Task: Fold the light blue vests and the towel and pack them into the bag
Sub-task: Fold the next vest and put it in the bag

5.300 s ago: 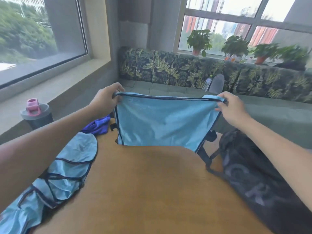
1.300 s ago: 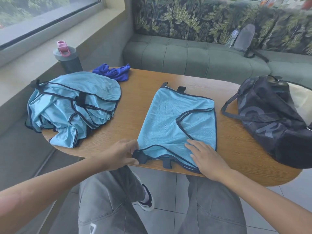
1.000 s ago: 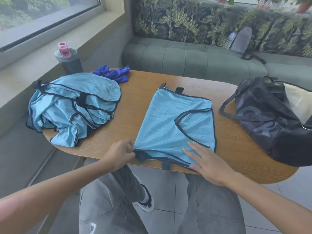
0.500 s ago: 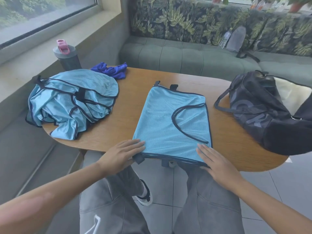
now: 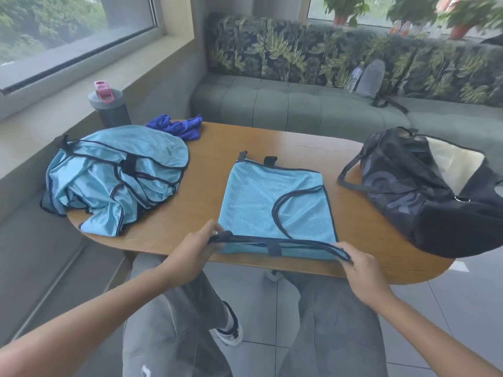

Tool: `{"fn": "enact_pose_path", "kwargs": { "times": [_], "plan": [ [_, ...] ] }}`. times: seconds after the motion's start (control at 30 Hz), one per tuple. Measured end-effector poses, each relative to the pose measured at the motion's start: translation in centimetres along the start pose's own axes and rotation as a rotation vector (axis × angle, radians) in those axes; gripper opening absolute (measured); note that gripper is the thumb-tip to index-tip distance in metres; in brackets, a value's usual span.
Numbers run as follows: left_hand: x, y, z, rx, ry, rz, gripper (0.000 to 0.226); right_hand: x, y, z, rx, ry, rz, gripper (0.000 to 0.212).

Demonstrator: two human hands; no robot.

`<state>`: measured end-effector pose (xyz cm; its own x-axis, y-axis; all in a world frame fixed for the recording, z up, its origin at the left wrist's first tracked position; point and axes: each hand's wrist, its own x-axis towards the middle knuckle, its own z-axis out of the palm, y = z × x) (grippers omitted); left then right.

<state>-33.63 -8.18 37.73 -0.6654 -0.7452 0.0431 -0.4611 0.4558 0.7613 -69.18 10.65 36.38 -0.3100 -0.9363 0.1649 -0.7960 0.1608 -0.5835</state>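
A light blue vest (image 5: 261,202) with dark trim lies flat in the middle of the wooden table (image 5: 206,161). My left hand (image 5: 198,247) pinches its near left corner and my right hand (image 5: 359,270) pinches its near right corner, lifting the near edge off the table. A pile of several more light blue vests (image 5: 114,175) sits at the table's left end. A crumpled dark blue towel (image 5: 177,126) lies behind that pile. The black bag (image 5: 424,194) rests open at the right end, its pale lining showing.
A grey bottle (image 5: 109,107) with a pink lid stands on the window ledge at the left. A green sofa (image 5: 299,104) with leaf-print cushions runs behind the table, with a grey backpack (image 5: 370,77) and a clear bottle on it. My grey-trousered knees are under the table's near edge.
Both hands went from pressing flat on the vest's near edge to pinching its two near corners and raising that edge off the table.
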Motion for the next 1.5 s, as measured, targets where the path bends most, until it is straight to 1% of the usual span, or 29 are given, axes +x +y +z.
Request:
{"fn": "enact_pose_path", "kwargs": {
  "times": [0.07, 0.17, 0.23, 0.33, 0.43, 0.6, 0.7, 0.77, 0.87, 0.9, 0.97, 1.03, 1.07, 1.13, 1.23, 1.3, 1.43, 1.5],
  "plan": [
    [0.7, 1.4, -0.6, -0.167, 0.08, -0.016, 0.012, 0.2, -1.4, -0.4, 0.112, 0.091, 0.029, 0.028],
    [1.8, 3.1, -1.4, -0.432, 0.141, 0.009, 0.022, 0.8, -3.1, -0.8, 0.25, 0.21, 0.051, 0.021],
    [2.9, 3.6, -1.8, -0.5, 0.163, -0.013, 0.02, 1.7, -3.9, -0.9, 0.29, 0.27, 0.059, 0.014],
    [4.8, 3.9, -1.8, -0.435, 0.246, -0.037, 0.015, 3.7, -4.7, -0.9, 0.308, 0.332, 0.093, 0.011],
    [7.7, 3.8, -1.9, -0.343, 0.324, -0.098, 0.014, 6.5, -4.8, -0.8, 0.322, 0.345, 0.134, 0.011],
    [14.5, 2.5, -2.3, -0.26, 0.364, -0.202, 0.019, 12.6, -4.1, -1.2, 0.26, 0.359, 0.182, 0.01],
    [19.0, 1.4, -2.3, -0.207, 0.347, -0.231, 0.014, 16.1, -3.1, -1.0, 0.215, 0.356, 0.186, 0.022],
    [21.5, 0.5, -1.8, -0.182, 0.323, -0.272, 0.01, 18.3, -2.0, -0.5, 0.185, 0.328, 0.222, 0.028],
    [23.6, -0.9, -0.8, -0.108, 0.296, -0.334, 0.005, 20.7, 0.2, 0.7, 0.152, 0.251, 0.3, 0.013],
    [23.7, -1.2, -0.4, -0.066, 0.301, -0.353, 0.009, 21.2, 1.0, 1.1, 0.148, 0.219, 0.331, 0.011],
    [23.4, -1.5, 0.3, 0.029, 0.359, -0.365, 0.025, 21.5, 2.1, 1.8, 0.14, 0.157, 0.392, 0.022],
    [22.2, -1.0, 1.1, 0.132, 0.467, -0.304, 0.038, 21.0, 2.7, 2.4, 0.086, 0.15, 0.4, 0.033],
    [21.4, -0.6, 1.5, 0.169, 0.508, -0.257, 0.04, 20.4, 2.8, 2.6, 0.02, 0.164, 0.377, 0.035],
    [19.6, 0.5, 2.7, 0.213, 0.527, -0.185, 0.036, 19.2, 2.5, 3.0, -0.099, 0.197, 0.281, 0.035],
    [16.9, 1.6, 5.1, 0.25, 0.459, -0.182, 0.032, 18.0, 0.4, 3.7, -0.119, 0.174, 0.071, 0.031],
    [15.9, 1.5, 7.0, 0.333, 0.4, -0.185, 0.039, 17.8, -1.6, 4.5, -0.116, 0.058, -0.043, 0.028],
    [15.1, -0.7, 9.4, 0.511, 0.258, -0.288, 0.075, 19.2, -6.3, 6.3, -0.002, -0.286, -0.116, 0.036],
    [14.7, -1.7, 9.6, 0.567, 0.23, -0.253, 0.082, 20.8, -8.1, 7.6, 0.022, -0.364, -0.197, 0.04]
  ]
}}
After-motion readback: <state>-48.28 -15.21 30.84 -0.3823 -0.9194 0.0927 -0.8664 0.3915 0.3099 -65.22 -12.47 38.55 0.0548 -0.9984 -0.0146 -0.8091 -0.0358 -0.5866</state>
